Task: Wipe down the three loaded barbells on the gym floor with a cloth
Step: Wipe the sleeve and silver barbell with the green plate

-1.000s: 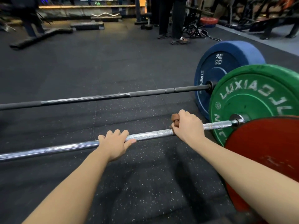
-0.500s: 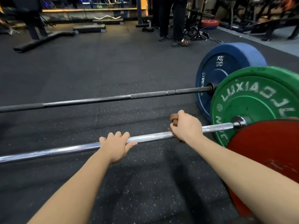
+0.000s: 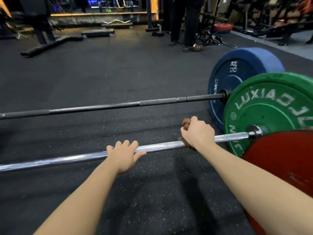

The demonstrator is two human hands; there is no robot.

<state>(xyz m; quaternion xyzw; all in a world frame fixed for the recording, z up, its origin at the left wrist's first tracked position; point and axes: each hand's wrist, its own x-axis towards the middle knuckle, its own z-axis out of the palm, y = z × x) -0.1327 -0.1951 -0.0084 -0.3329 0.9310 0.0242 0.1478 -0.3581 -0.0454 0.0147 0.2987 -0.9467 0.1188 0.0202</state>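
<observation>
Both bars run off the left edge, so I see no plates at that end. The red plate [image 3: 288,167] nearest me is cut off at the right and bottom edges, my right forearm crosses it, and its bar does not show. The green plate [image 3: 271,107] stands behind it, its white lettering clipped at the right edge, and it covers part of the blue plate [image 3: 237,77] beyond. The cloth [image 3: 186,124] is mostly buried in my grip: only a brown fold sticks up past my knuckles and a scrap shows under my wrist, so I cannot tell how far it wraps round. My right hand [image 3: 197,133] is closed tight on that cloth, clamping it onto the chrome bar [image 3: 160,147] near the green plate's collar. My left hand [image 3: 124,154] holds the same bar further left, fingers curled over the top and thumb lying along the near side. The bar shows bare between my two hands. The black bar [image 3: 118,106] lies on the floor [image 3: 118,73] beyond, parallel, untouched. Far back, someone's legs [image 3: 186,22] stand among blurred gym gear.
</observation>
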